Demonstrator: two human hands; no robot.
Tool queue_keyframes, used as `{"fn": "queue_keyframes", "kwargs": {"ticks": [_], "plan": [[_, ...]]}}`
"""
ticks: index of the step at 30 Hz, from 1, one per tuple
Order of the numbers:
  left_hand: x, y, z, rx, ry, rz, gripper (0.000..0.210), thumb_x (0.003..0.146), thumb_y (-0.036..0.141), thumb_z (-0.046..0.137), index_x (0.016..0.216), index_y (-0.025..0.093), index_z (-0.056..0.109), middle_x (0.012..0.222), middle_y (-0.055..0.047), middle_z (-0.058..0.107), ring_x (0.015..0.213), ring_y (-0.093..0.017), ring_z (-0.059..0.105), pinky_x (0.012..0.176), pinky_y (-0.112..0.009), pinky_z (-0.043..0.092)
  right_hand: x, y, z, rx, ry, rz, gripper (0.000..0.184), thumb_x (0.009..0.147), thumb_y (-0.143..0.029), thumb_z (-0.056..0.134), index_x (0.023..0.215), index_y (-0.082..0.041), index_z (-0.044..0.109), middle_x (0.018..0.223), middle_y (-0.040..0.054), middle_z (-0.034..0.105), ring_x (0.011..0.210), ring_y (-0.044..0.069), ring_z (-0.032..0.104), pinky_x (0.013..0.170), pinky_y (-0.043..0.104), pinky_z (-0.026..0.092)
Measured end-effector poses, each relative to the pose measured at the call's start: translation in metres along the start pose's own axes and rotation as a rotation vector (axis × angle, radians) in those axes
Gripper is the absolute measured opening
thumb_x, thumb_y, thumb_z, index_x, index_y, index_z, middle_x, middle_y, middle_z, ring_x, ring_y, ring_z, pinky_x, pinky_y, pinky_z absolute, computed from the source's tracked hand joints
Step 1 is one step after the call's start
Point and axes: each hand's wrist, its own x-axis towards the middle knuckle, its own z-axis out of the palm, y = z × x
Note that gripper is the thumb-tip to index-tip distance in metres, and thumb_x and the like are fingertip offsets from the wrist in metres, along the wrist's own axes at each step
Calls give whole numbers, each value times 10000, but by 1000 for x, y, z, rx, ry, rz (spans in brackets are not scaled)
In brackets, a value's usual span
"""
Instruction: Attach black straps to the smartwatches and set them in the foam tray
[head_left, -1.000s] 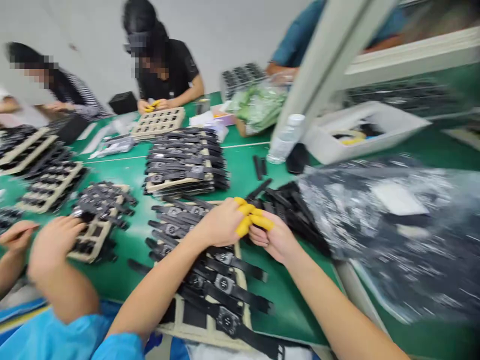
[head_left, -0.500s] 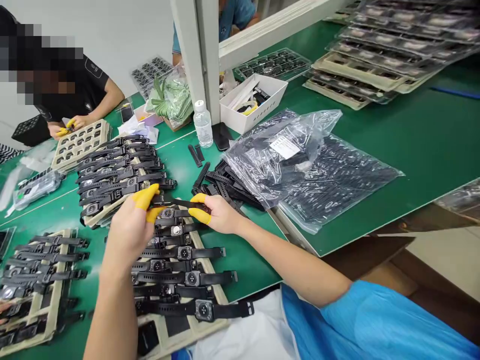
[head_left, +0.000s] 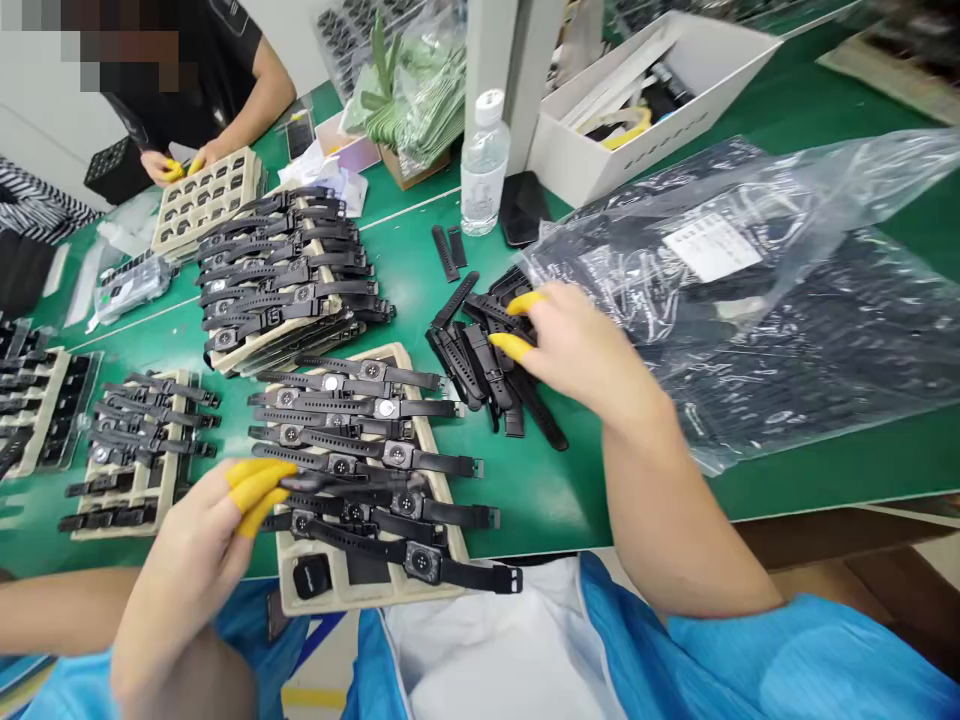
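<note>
My left hand (head_left: 206, 530), with yellow finger cots, pinches the end of a black watch strap (head_left: 319, 484). This strap is smeared by motion and lies across the row of smartwatches; whether a watch body is joined to it I cannot tell. Under it is a beige tray (head_left: 439, 470) of smartwatches (head_left: 424, 562) with black straps, mostly back side up. One watch without a visible strap (head_left: 311, 576) sits in the tray's near left corner. My right hand (head_left: 589, 345) reaches over a heap of loose black straps (head_left: 487, 365), its thumb and finger apart at the heap's edge.
A clear bag of black straps (head_left: 810, 350) lies right of the heap. Behind stand a water bottle (head_left: 484, 165), a phone (head_left: 523, 208) and a white box (head_left: 652, 120). Stacked watch trays (head_left: 292, 280) are at left. A co-worker (head_left: 232, 80) sits across; another person's forearm (head_left: 67, 610) enters lower left.
My hands have parted. The left moved down to the near tray; the right let go of the strap and moved right to the loose heap. The view has shifted too.
</note>
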Motion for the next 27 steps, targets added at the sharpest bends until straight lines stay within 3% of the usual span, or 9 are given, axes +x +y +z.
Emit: {"fn": "queue_keyframes", "kwargs": {"ticks": [3,8,12,16,19,22,27], "plan": [[-33,21,6,-172,-86,-30,390,1014,127,485,1368,252,594,1283,-61,690,1155,-198,657,959,-277,564,-6,19,-7,-139,-93,88,350,953,-450,640,1119,-144,680,1084,174,605,1123,394,532,934,507,471],[-60,50,30,-366,-224,-73,481,979,33,386,1348,245,611,1196,-83,697,1101,-199,653,929,-302,581,-10,12,-7,-357,-273,105,325,962,-389,606,1130,-118,668,1146,197,578,1153,388,466,945,499,429],[-69,54,55,-403,-343,-146,397,950,1,386,1137,221,659,1041,-68,705,961,-199,662,828,-312,581,-10,6,0,-407,-312,107,291,974,-347,579,1133,-114,651,1204,198,559,1181,370,439,976,491,401],[-74,52,69,-359,-354,-293,240,991,75,472,1149,204,600,1048,-60,694,936,-194,656,806,-313,568,-12,13,9,-406,-311,91,264,971,-350,581,1102,-132,653,1250,215,548,1214,392,433,976,527,397],[-71,54,71,-252,-323,-283,185,1004,92,455,1036,195,605,971,-53,667,877,-197,612,772,-322,538,-11,15,14,-391,-292,80,181,944,-324,588,1051,-192,649,1242,200,568,1211,402,443,960,533,412],[-67,58,75,-110,-226,-187,200,1018,113,466,1047,199,644,967,-61,661,899,-212,580,804,-353,515,-10,11,15,-377,-285,87,200,912,-292,587,1054,-160,637,1246,203,572,1201,398,456,971,524,419],[-69,62,91,46,51,-164,109,1004,249,636,1105,209,630,1050,-74,661,1045,-246,599,1094,-528,469,-7,-3,10,-316,-243,99,282,966,-290,505,1134,-102,630,1232,256,598,1226,395,475,982,526,423]]}}
